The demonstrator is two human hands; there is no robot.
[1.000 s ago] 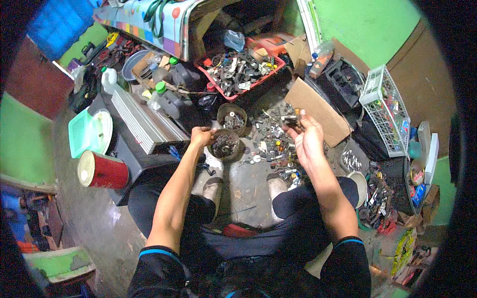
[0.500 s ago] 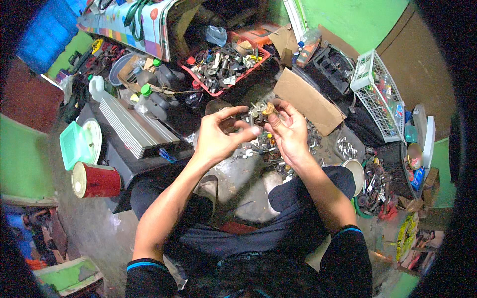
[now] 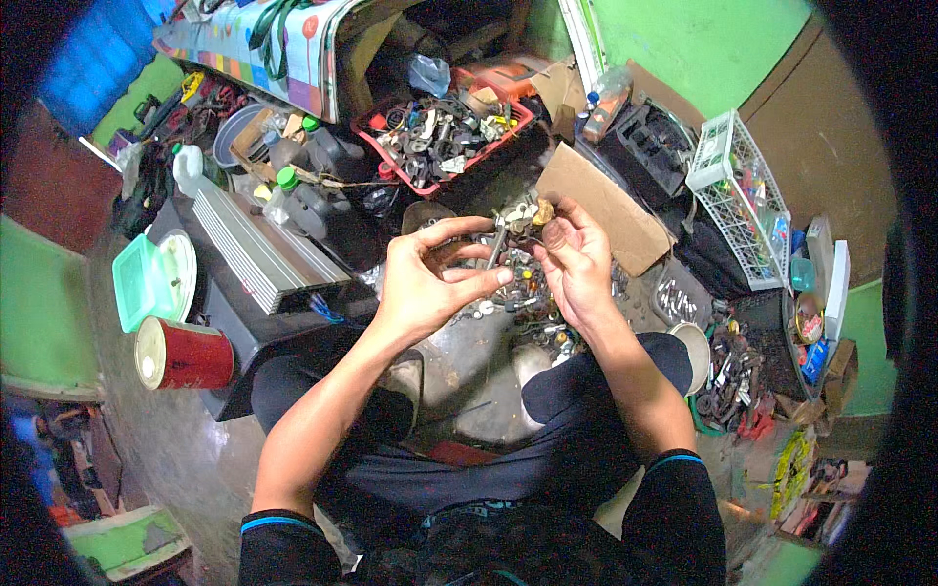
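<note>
Between the thumb and fingertips of my left hand [image 3: 420, 280] is a slim grey metal rod [image 3: 497, 246], held tilted; it may be a bolt, but its head is not plain. My right hand [image 3: 578, 264] pinches a small yellowish-brown lump [image 3: 543, 211], whose kind I cannot make out. The two hands are close together but apart, above a heap of small hardware [image 3: 532, 303] on the floor, with bolts, washers and a few yellow bits among it. My hands hide part of the heap.
A red basket [image 3: 430, 184] full of metal parts stands beyond my hands. Right of it lies a cardboard sheet [image 3: 601, 210]. A white crate [image 3: 743, 200] stands farther right. A red can [image 3: 186, 354] and a silver finned metal case [image 3: 259, 244] are at the left.
The grey rod now shows between my left thumb and fingers, where half a second ago I saw only a gap. My right hand has shifted slightly right, still pinching the lump.
</note>
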